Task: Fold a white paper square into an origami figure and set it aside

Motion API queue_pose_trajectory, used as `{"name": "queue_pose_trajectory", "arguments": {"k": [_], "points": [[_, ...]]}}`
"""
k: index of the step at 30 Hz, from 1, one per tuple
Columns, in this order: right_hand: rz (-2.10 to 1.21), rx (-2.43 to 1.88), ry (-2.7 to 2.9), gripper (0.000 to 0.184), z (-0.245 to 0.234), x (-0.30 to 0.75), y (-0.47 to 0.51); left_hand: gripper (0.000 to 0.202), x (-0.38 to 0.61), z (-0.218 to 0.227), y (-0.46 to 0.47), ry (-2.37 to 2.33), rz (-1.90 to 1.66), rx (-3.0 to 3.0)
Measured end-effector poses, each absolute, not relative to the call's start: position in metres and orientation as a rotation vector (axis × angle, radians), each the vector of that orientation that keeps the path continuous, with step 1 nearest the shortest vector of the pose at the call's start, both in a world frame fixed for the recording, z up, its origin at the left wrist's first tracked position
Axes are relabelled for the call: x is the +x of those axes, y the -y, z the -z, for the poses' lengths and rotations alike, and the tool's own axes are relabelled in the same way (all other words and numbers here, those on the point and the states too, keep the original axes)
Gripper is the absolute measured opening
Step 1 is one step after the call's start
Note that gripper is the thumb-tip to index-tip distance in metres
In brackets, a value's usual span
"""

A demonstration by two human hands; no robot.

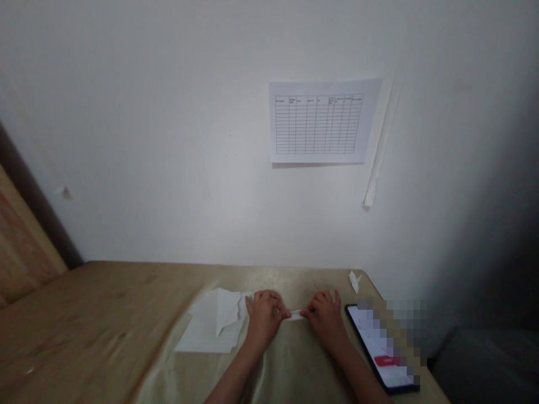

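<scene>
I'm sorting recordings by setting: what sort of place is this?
Probably an indoor room, perhaps a home or small office. A brown-topped table stands by a pale wall, a sheet with a printed grid hangs there, and a phone or tablet lies on the table.

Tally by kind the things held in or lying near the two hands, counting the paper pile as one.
Paper pile: 1
Paper strip: 1
White scrap: 1
Phone: 1
Total: 4
</scene>
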State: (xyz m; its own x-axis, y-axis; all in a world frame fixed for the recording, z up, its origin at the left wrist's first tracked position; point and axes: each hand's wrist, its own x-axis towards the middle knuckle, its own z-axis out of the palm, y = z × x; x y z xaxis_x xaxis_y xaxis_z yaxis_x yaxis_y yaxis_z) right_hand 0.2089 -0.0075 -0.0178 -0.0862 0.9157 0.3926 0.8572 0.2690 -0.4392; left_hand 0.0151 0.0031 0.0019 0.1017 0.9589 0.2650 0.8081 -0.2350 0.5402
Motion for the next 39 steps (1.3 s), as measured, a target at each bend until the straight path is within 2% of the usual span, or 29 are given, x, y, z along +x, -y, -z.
{"name": "queue_pose_trajectory", "arguments": {"k": [4, 11, 17, 21, 26, 32, 39], "points": [[-0.157, -1.563, 1.964, 0.011, 0.024, 0.211, 0.004, 0.008, 0.016, 0.002, -0.003, -1.738, -0.850, 2.187], [-0.144, -1.582, 1.940, 0.012, 0.026, 0.219, 0.000, 0.018, 0.014, 0.004, -0.004, -1.807, -0.741, 2.215], [-0.089, -1.591, 1.880, 0.018, 0.025, 0.224, 0.000, 0.015, 0.015, 0.004, -0.003, -1.808, -0.769, 2.201], [-0.171, -1.560, 1.858, 0.015, 0.033, 0.229, -0.008, 0.014, 0.015, 0.003, -0.004, -1.817, -0.796, 2.156], [-0.363, -1.405, 1.731, 0.029, 0.038, 0.237, -0.014, 0.013, 0.013, 0.000, -0.005, -1.826, -0.864, 2.054], [-0.492, -1.318, 1.609, 0.030, 0.039, 0.229, -0.008, 0.008, 0.015, 0.003, -0.007, -1.734, -0.961, 2.066], [-0.658, -1.249, 1.611, 0.020, 0.036, 0.221, -0.008, 0.006, 0.017, 0.014, -0.006, -1.620, -0.966, 2.138]]}}
